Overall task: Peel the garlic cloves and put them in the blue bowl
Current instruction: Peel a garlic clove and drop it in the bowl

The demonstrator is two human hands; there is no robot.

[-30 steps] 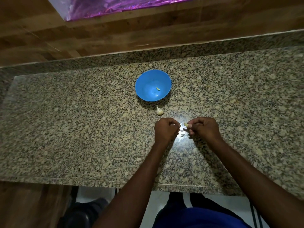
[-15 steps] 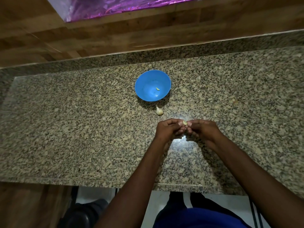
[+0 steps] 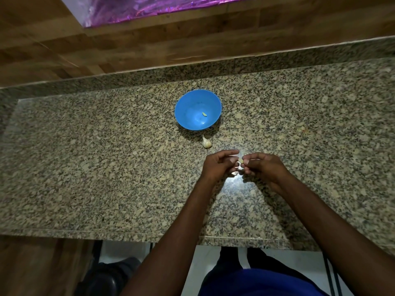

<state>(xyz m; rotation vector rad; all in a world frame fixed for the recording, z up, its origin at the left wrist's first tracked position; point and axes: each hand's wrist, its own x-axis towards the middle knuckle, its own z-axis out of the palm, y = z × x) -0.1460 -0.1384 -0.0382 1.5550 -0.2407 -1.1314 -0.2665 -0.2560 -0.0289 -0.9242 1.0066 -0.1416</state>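
Observation:
The blue bowl stands on the granite counter with one small peeled clove inside it. Just in front of the bowl lies a piece of unpeeled garlic with its stem pointing at the bowl. Nearer to me, my right hand pinches a small pale garlic clove at its fingertips. My left hand is right beside it, fingers curled toward the clove, index finger stretched above it. Whether the left fingers touch the clove I cannot tell. Bits of skin lie under the hands.
A wooden wall panel rises behind the counter, with shiny purple foil at the top. The counter's front edge is close to my body; floor and a dark shoe show below it.
The hands were apart a second ago, then came together around the clove. Now the left index finger has lifted and stretched out above the clove held by the right hand.

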